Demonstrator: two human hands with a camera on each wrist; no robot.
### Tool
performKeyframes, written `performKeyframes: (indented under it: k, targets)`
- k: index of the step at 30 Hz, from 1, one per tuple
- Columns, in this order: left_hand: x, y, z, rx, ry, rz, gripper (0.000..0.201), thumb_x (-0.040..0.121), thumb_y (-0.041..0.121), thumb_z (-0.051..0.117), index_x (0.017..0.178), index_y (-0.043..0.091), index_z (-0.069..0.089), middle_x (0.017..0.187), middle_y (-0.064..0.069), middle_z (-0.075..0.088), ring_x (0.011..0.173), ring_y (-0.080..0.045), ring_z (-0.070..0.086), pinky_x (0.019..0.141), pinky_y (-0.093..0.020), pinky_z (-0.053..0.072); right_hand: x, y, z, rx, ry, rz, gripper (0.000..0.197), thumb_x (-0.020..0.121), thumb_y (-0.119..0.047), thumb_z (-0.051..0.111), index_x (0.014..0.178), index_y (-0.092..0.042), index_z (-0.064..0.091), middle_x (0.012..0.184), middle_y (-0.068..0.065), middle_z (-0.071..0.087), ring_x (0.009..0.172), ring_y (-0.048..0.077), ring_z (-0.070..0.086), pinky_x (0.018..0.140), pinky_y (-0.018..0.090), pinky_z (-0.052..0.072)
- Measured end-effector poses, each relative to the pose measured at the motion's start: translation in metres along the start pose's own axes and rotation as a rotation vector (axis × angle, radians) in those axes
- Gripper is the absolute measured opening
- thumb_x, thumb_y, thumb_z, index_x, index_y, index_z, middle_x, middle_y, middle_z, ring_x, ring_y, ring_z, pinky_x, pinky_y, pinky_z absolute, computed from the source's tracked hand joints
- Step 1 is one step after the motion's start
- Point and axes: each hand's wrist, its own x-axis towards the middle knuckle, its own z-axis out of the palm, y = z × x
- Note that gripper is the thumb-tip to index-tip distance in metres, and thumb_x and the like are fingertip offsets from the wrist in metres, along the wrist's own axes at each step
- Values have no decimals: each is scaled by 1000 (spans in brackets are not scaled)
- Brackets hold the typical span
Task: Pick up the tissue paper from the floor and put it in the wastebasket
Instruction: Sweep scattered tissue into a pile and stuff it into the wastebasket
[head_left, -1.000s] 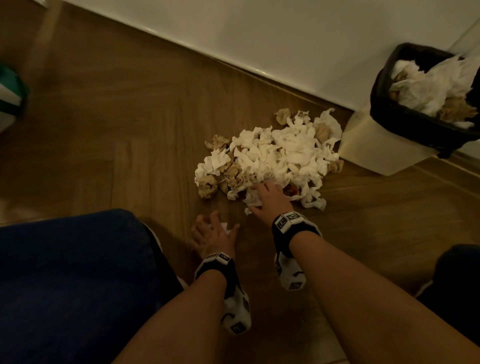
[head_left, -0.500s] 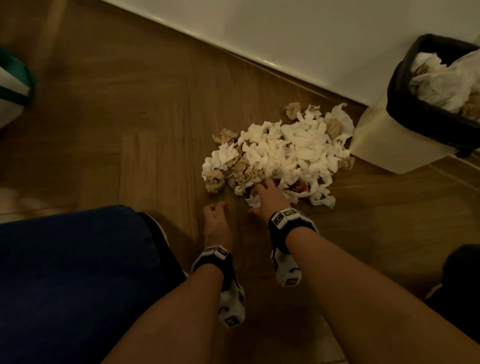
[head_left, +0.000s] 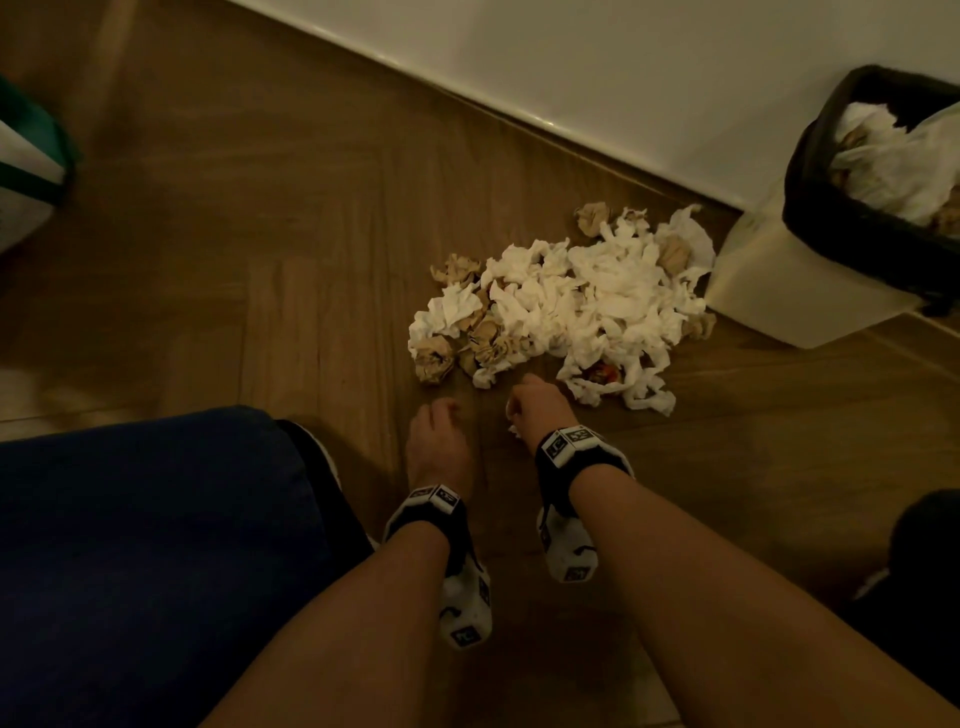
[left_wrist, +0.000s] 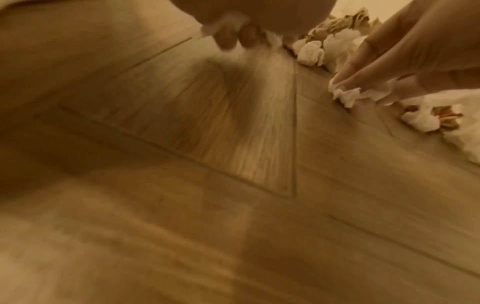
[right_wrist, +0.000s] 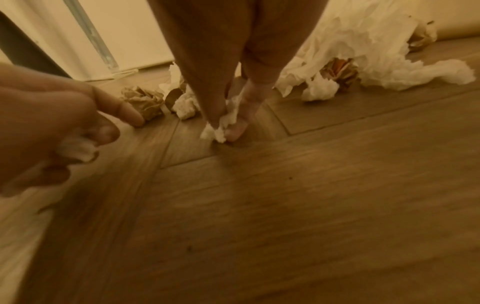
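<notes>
Pinching tissue scraps, apparently, both hands (head_left: 439, 441) (head_left: 535, 408) hover above herringbone wood floor (head_left: 260, 260).

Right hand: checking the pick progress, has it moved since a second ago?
Yes. The right hand has pulled back toward the person, off the heap of crumpled white and brown tissue paper, pinching a white scrap.

Both bare forearms reach forward and down toward the tissue pile (head_left: 566, 306), each wrist wearing a black band with a white camera block. The right hand (head_left: 537, 410) sits at the pile's near edge, thumb and fingers (right_wrist: 235, 128) pinching a white tissue scrap (right_wrist: 221, 127). The left hand (head_left: 436, 441) hangs just short of the pile, fingers curled around a small white wad (right_wrist: 76, 150).
</notes>
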Motion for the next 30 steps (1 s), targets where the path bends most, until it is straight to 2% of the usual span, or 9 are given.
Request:
performKeyframes:
  k: [5, 7, 10, 13, 16, 20, 24, 27, 30]
  targets:
    - [0, 9, 5, 139, 40, -42, 38, 90, 18, 50, 127, 26, 45, 135, -6, 33, 121, -25, 32, 100, -34, 29, -5, 5, -9, 75, 42, 45, 22, 89, 1, 46, 107, -9, 56, 115, 14, 53, 106, 31, 53, 84, 34, 42]
    - [1, 12, 5, 100, 33, 7, 47, 85, 8, 55, 129, 23, 45, 137, -6, 31, 124, -25, 32, 101, -33, 31, -12, 9, -18, 61, 22, 60, 29, 90, 1, 46, 115, -10, 54, 121, 14, 50, 109, 31, 52, 86, 33, 41]
    - [2, 22, 1, -55, -15, 51, 57, 79, -11, 49, 130, 14, 46, 137, -8, 32, 122, -27, 39, 99, -30, 36, -23, 15, -39, -27, -33, 82, 31, 94, -2, 44, 119, -10, 60, 131, 15, 45, 117, 32, 48, 96, 32, 40]
    - [7, 39, -6, -70, -52, 63, 52, 85, -12, 41, 133, 8, 46, 138, -11, 39, 122, -27, 45, 99, -28, 37, -33, 17, -67, -57, -70, 117, 34, 95, -3, 44, 125, -10, 60, 139, 16, 42, 126, 33, 44, 105, 34, 38]
    - [16, 66, -15, -61, -63, 103, 49, 90, -9, 36, 133, 10, 47, 138, -12, 45, 126, -29, 45, 102, -34, 38, -45, 24, -93, -42, -61, 152, 35, 95, -5, 46, 128, -9, 56, 139, 15, 46, 125, 29, 47, 104, 32, 40]
    - [22, 115, -31, -87, -6, 206, 43, 91, -8, 37, 128, 9, 53, 131, -16, 53, 119, -30, 51, 98, -43, 45, -70, 41, -121, -46, 139, 159, 32, 95, -5, 46, 122, -8, 61, 135, 15, 46, 121, 31, 50, 102, 34, 42]
    - [22, 168, -41, -91, -53, 331, 40, 91, -6, 36, 121, 11, 57, 126, -14, 56, 109, -27, 57, 89, -38, 50, -95, 61, -154, 15, 279, 187, 41, 91, -9, 52, 132, -10, 49, 142, 11, 30, 122, 30, 46, 100, 34, 40]
    - [22, 211, -49, -15, -59, 471, 48, 86, -14, 36, 121, 11, 58, 135, -12, 46, 113, -28, 54, 91, -33, 46, -116, 80, -190, -17, 385, 185, 45, 91, -3, 50, 136, -9, 44, 140, 13, 30, 123, 30, 42, 104, 30, 34]
    - [18, 257, -61, 5, -25, 556, 45, 86, -12, 38, 122, 10, 53, 136, -12, 37, 107, -29, 52, 87, -31, 43, -138, 103, -232, -57, 502, 249, 37, 93, -2, 48, 129, -8, 52, 136, 14, 36, 119, 31, 45, 100, 32, 37]
